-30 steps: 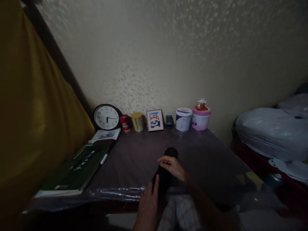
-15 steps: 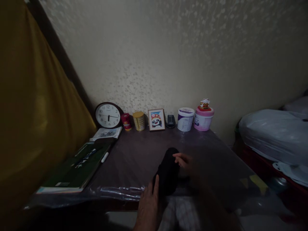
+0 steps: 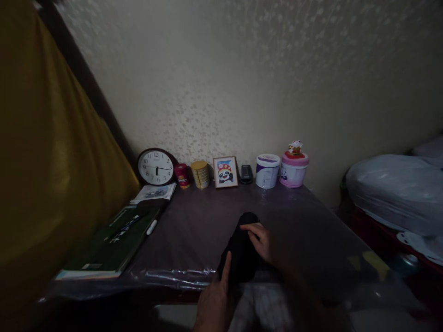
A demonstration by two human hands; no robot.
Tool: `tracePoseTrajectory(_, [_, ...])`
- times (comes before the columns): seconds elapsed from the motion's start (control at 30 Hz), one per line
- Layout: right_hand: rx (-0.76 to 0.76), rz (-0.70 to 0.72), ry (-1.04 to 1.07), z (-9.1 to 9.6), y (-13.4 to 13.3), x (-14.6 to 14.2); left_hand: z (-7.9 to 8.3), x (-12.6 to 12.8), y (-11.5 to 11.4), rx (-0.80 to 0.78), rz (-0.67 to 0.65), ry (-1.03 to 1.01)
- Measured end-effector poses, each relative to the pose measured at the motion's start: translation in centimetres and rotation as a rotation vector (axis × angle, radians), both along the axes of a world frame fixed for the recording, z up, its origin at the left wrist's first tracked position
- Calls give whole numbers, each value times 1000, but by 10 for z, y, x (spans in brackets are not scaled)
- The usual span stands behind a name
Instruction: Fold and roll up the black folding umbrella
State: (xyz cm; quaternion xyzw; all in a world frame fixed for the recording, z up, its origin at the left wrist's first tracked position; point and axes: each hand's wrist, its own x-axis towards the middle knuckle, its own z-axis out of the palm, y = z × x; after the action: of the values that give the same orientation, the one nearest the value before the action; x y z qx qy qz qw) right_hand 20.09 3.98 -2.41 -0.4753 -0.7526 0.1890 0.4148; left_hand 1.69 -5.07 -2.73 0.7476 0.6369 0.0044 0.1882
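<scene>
A long black object (image 3: 238, 253), soft-looking and too dark for its kind to be told, lies slantwise at the table's near edge. My left hand (image 3: 215, 295) is at its near left end, one finger stretched along its side and the rest curled in against it; part of the grip is hidden. Over its upper right part lies my right hand (image 3: 260, 240), index finger stretched across the black surface and the other fingers apart below it. Nothing shows between the right fingers.
Along the wall stand a clock (image 3: 156, 167), a red can (image 3: 182, 175), a yellow-lidded can (image 3: 200, 174), a framed panda picture (image 3: 225, 172), a small black device (image 3: 246, 174) and two tubs (image 3: 267, 171). A green book (image 3: 110, 240) and white marker (image 3: 151, 227) lie left, beside a yellow curtain (image 3: 62, 152).
My right hand has shifted slightly left, farther over the black object, and its index finger has straightened. My left hand has drawn its other fingers in, leaving one extended.
</scene>
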Motion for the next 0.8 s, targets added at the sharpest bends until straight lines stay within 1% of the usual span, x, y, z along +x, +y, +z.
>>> tracePoseTrajectory(0.07, [-1, 72, -71, 3, -2, -8, 3, 2, 0, -33, 0, 36])
tracePoseTrajectory(0.13, [-10, 105, -110, 3, -4, -13, 3, 3, 0, -44, -4, 21])
tracePoseTrajectory(0.27, [38, 83, -91, -7, -6, -7, -6, 1, -1, -12, -4, -100])
tracePoseTrajectory(0.37, [75, 99, -92, -13, -4, 1, -8, 1, -2, -9, -2, -71])
tracePoseTrajectory(0.5, [95, 63, -93, -6, -1, 0, -1, 3, -3, -38, -10, 16])
tracePoseTrajectory(0.6, [74, 112, -159, 1, -1, -7, 3, 4, -3, -51, -14, 37])
tracePoseTrajectory(0.67, [51, 135, -197, 2, -2, -10, 2, 3, -3, -51, -22, 14])
tracePoseTrajectory(0.8, [51, 63, -178, -4, -3, -9, -6, 0, -3, -36, -5, -86])
